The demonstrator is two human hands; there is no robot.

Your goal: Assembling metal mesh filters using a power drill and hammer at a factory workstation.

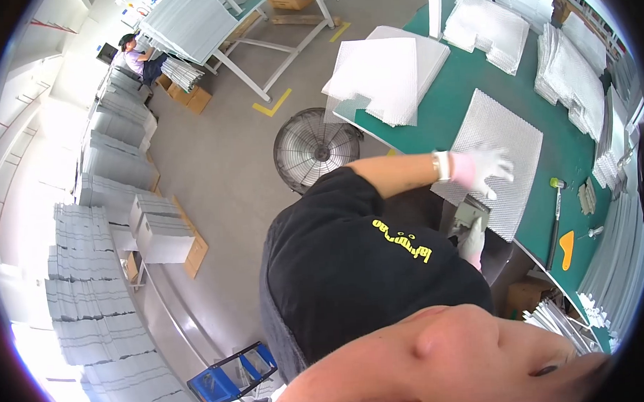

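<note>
My left hand, in a white glove with a pink cuff, lies over a silvery mesh-textured sheet with its fingers spread. This sheet rests on the green tabletop and reaches past its near edge. Close to that edge is my right hand, gloved too, closed on a grey-green block-shaped tool. The tool's exact kind does not show, and part of the hand is hidden behind my body. To the right lie a mallet with a yellow-green head and an orange flat scraper-like piece.
White mesh sheets overhang the table's left edge; more stacks stand farther back. A round floor fan is left of the table. Stacked grey panels line the left side. Another person sits far off at upper left.
</note>
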